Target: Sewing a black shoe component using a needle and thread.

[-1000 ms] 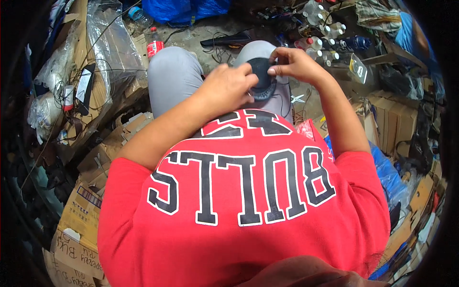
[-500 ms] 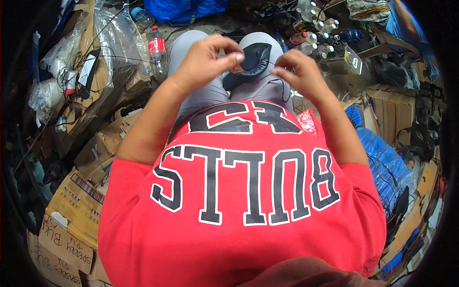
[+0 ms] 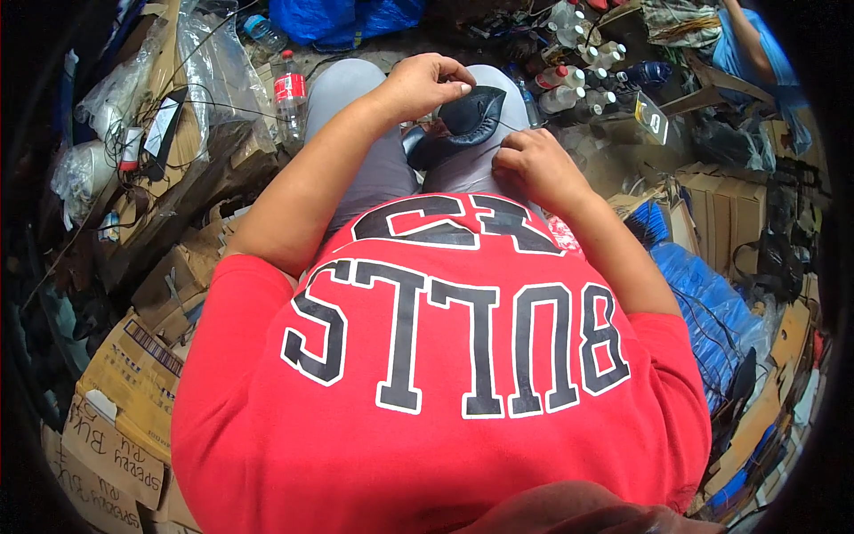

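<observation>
On my knees lies a black leather shoe upper (image 3: 469,120), with a gathered, puckered edge and a hollow inside. My left hand (image 3: 427,86) is raised at its far left edge, thumb and forefinger pinched together; anything between them is too small to make out. Close to the near right of the shoe piece, over my right thigh, my right hand (image 3: 538,165) is curled closed. Its fingertips are turned away, so what they grip is hidden. No thread can be clearly followed between the hands.
Several small bottles (image 3: 569,89) stand beyond my right knee, near a clear container (image 3: 651,117). A red-labelled bottle (image 3: 290,96) is beside my left knee. Cardboard boxes (image 3: 725,209), blue plastic (image 3: 694,294) and plastic bags (image 3: 218,62) crowd both sides.
My left hand has moved right and slightly away, over the shoe upper's far edge. My right hand has dropped nearer to me and curled. The dark thread seen beside it earlier no longer shows.
</observation>
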Tool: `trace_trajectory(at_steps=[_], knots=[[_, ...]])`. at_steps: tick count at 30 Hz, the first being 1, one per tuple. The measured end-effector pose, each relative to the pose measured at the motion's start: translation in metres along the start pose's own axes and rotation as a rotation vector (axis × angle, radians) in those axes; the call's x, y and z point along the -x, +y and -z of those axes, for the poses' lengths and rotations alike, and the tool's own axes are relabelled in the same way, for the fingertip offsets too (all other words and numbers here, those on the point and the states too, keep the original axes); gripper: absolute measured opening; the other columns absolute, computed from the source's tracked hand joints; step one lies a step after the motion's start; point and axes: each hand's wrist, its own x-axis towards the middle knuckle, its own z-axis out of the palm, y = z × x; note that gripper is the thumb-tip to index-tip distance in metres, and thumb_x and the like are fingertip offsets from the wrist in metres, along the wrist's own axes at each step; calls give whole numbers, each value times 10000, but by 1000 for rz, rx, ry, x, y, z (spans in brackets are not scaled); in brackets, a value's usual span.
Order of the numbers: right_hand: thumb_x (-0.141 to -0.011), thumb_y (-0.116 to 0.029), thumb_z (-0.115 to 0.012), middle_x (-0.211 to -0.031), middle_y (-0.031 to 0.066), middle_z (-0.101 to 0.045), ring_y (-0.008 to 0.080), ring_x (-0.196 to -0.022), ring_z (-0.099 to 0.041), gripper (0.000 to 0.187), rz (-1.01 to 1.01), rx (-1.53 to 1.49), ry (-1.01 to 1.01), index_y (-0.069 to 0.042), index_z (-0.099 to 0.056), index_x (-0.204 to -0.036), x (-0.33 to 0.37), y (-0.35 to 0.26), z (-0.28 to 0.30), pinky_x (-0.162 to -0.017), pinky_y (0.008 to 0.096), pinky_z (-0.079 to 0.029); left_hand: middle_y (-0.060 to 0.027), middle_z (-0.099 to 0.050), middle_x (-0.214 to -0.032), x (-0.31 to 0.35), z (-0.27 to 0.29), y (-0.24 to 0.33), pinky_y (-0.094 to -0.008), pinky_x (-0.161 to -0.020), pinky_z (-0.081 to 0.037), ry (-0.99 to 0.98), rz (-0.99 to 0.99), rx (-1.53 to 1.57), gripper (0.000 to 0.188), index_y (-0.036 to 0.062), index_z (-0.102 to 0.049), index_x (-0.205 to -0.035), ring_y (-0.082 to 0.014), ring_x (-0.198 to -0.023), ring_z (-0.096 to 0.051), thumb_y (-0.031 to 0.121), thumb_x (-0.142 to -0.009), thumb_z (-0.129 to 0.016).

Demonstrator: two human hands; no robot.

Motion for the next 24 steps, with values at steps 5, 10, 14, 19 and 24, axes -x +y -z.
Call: trace_trajectory(at_steps=[5,10,14,19,24], knots=[[-756,-128,-585,-785,68,-588,246,-832,-579,51,-36,25,-106,-96,-585,-797,8,-3,-3,-731,376,-417,-28,-639,-789,7,-7,-13,-242,-665,-467,-219,228,41,200,17,-657,-942,-95,-705,-571,161,-803,-670],[-757,-77,-584,-791,107,-580,285,-788,-571,68,-104,-139,-120,-65,-576,-823,13,0,2,-715,375,-443,-13,-618,-744,11,-22,-22,-228,-601,-433,-203,6,-34,185,20,-645,-870,-67,-661,-535,179,-789,-695],[-863,-60,-525,-813,62,-558,143,-739,-540,58,-468,-823,252,-22,-546,-903,16,20,3,-684,282,-443,-13,-619,-744,9,-8,-29,-221,-620,-429,-226,153,295,141,34,-608,-857,-69,-680,-535,159,-816,-660],[-911,-88,-479,-772,-1,-527,62,-739,-466,150,-531,-1085,256,-22,-559,-1020,-4,36,-7,-669,197,-385,-35,-638,-880,5,-4,-24,-235,-709,-452,-178,168,208,136,28,-596,-905,-94,-785,-567,145,-838,-619],[-852,-62,-559,-837,52,-628,113,-773,-571,153,-432,-634,319,-50,-658,-968,-10,35,-5,-708,245,-446,-69,-629,-1025,-13,-4,-16,-273,-886,-426,-182,-26,142,297,2,-603,-1072,-132,-964,-565,153,-817,-626]])
